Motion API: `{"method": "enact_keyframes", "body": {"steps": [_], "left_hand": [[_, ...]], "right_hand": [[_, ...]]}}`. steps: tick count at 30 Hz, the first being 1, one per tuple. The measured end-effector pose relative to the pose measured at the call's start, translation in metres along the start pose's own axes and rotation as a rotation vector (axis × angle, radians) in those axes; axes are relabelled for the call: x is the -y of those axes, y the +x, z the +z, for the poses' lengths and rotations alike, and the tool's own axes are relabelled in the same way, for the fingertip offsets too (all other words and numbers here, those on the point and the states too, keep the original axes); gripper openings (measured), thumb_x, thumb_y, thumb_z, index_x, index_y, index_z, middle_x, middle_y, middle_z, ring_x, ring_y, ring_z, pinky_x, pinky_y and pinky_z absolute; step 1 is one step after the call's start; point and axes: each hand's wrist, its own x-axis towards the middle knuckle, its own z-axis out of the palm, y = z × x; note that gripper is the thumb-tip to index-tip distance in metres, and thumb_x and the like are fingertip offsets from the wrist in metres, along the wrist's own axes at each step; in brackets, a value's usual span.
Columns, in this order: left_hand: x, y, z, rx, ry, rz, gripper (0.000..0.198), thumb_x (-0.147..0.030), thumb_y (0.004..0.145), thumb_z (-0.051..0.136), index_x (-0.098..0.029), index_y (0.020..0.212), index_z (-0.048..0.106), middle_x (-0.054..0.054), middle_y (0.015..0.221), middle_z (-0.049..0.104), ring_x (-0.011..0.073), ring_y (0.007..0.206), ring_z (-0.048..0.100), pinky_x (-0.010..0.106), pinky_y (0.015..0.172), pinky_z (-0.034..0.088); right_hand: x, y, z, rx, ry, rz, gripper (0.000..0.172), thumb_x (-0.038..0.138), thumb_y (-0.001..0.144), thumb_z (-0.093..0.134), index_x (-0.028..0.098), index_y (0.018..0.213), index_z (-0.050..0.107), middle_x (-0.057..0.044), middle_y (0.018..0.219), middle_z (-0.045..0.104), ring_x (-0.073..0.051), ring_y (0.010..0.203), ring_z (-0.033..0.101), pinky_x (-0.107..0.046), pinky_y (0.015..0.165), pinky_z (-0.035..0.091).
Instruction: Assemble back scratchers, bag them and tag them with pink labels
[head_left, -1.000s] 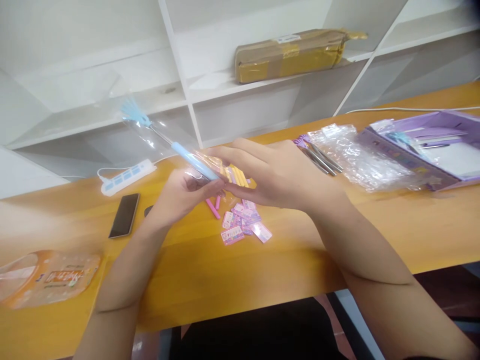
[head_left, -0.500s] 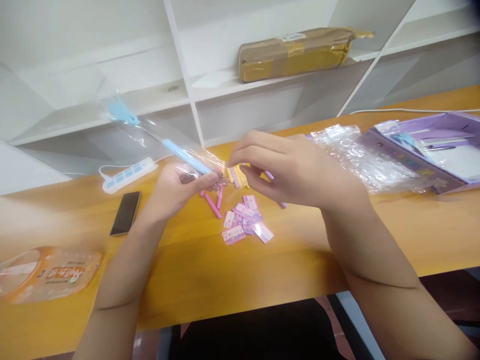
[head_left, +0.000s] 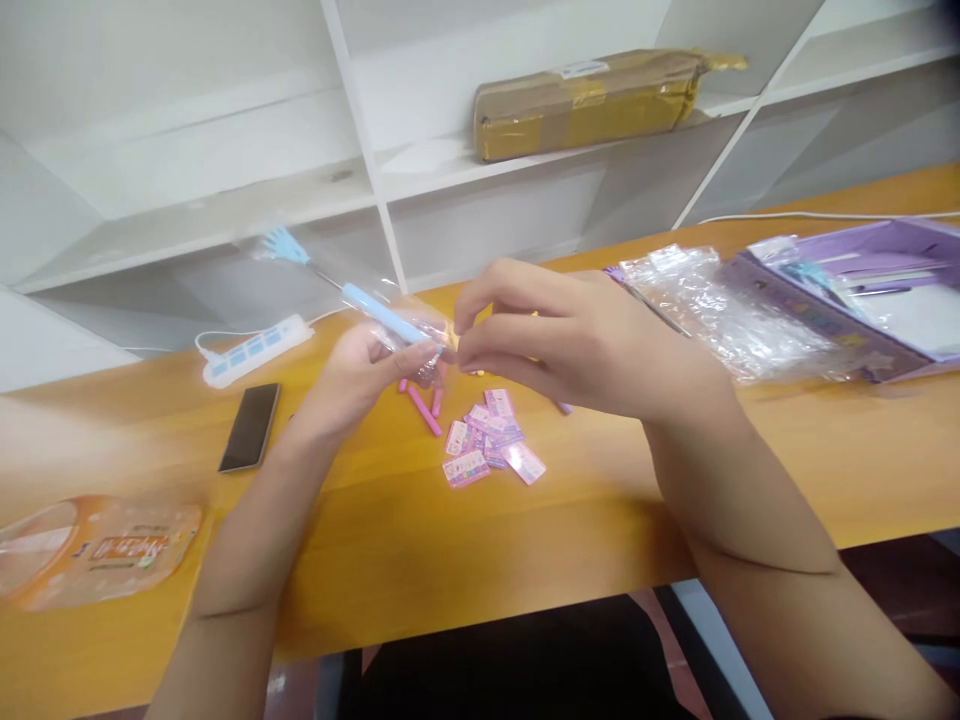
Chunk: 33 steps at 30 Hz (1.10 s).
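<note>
A blue back scratcher (head_left: 382, 312) with a hand-shaped head lies slanted inside a clear plastic bag (head_left: 326, 275). My left hand (head_left: 346, 372) is closed around the lower handle and bag, thumb on top. Close to the bag's near end, the fingers of my right hand (head_left: 574, 330) are bent together in a pinch, seemingly on the film; what lies between them is unclear. Pink sticks (head_left: 424, 408) rest on the table below my left hand. Yellow pieces show only in part behind my right fingers. Several small pink cards (head_left: 495, 435) form a loose pile nearer me.
At the right are a heap of clear bags (head_left: 705, 300) and a purple box (head_left: 840, 310) holding wrapped items. Left stand a power strip (head_left: 256, 350), a phone (head_left: 250, 427) and an orange-and-clear package (head_left: 105, 550). A taped carton (head_left: 589, 105) sits on the shelf.
The back scratcher's head has swung right and slightly down, toward my hands. My right fingers have closed in at the bag's end and now hide most of the yellow pieces.
</note>
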Motion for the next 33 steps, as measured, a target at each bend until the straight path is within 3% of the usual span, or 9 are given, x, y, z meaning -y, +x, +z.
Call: {"method": "enact_keyframes", "body": {"steps": [3,5,10,17,21,25,30,33], "left_hand": [[0.003,0.002,0.004,-0.077,-0.118,-0.002,0.045,-0.045,0.093,0.084,-0.017,0.127,0.073,0.011,0.109,0.082,0.0184,0.076,0.076,0.03,0.068,0.061],[0.005,0.004,0.006,-0.128,-0.197,-0.001,0.045,-0.046,0.095,0.081,-0.016,0.128,0.071,0.011,0.114,0.081,0.0168,0.073,0.074,0.03,0.066,0.06],[0.007,0.009,0.007,-0.166,-0.296,-0.041,0.042,-0.041,0.092,0.084,-0.014,0.121,0.07,0.008,0.099,0.079,0.0144,0.069,0.069,0.028,0.063,0.056],[0.016,0.006,0.01,-0.035,-0.242,-0.098,0.046,-0.043,0.094,0.083,-0.019,0.13,0.069,0.007,0.104,0.077,0.0176,0.083,0.073,0.029,0.072,0.06],[0.017,0.006,0.012,0.014,-0.234,-0.041,0.04,-0.052,0.1,0.074,-0.018,0.12,0.073,0.007,0.095,0.078,0.0162,0.072,0.071,0.029,0.068,0.059],[0.016,0.008,0.012,0.066,-0.247,-0.013,0.054,-0.067,0.1,0.066,-0.017,0.118,0.073,0.009,0.095,0.079,0.0167,0.067,0.069,0.032,0.067,0.061],[0.015,0.008,0.013,0.072,-0.239,0.006,0.06,-0.067,0.088,0.081,-0.019,0.121,0.069,0.007,0.094,0.077,0.017,0.071,0.07,0.03,0.066,0.06],[0.014,0.007,0.013,0.071,-0.202,0.009,0.056,-0.051,0.084,0.091,-0.02,0.125,0.068,0.005,0.095,0.076,0.0144,0.072,0.069,0.027,0.065,0.057]], "right_hand": [[0.001,0.0,0.001,0.002,0.063,0.021,0.022,0.02,0.115,0.048,0.02,0.111,0.069,-0.005,0.117,0.069,-0.011,0.084,0.062,-0.024,0.068,0.044],[0.001,0.0,0.001,0.002,0.1,0.046,0.022,0.019,0.115,0.048,0.021,0.11,0.069,-0.003,0.113,0.071,-0.012,0.087,0.064,-0.024,0.069,0.044],[-0.002,0.0,0.004,0.018,0.139,0.071,0.019,0.021,0.114,0.052,0.02,0.106,0.068,-0.002,0.106,0.072,-0.012,0.088,0.065,-0.024,0.07,0.043],[-0.006,0.0,0.011,-0.045,0.148,0.146,0.017,0.028,0.113,0.055,0.022,0.106,0.069,-0.002,0.094,0.07,-0.015,0.083,0.064,-0.029,0.074,0.046],[-0.007,0.0,0.013,-0.047,0.133,0.192,0.017,0.03,0.112,0.057,0.021,0.103,0.068,-0.002,0.091,0.07,-0.014,0.079,0.062,-0.029,0.074,0.044],[-0.006,0.0,0.011,-0.022,0.141,0.249,0.017,0.029,0.11,0.058,0.02,0.099,0.067,-0.001,0.088,0.069,-0.013,0.075,0.06,-0.028,0.072,0.041],[-0.004,0.0,0.011,0.008,0.164,0.288,0.013,0.027,0.107,0.061,0.02,0.098,0.067,0.0,0.085,0.069,-0.012,0.073,0.058,-0.027,0.071,0.038],[-0.003,0.001,0.01,0.034,0.184,0.309,0.012,0.027,0.106,0.062,0.019,0.097,0.067,0.0,0.083,0.067,-0.012,0.072,0.057,-0.026,0.07,0.036]]}}
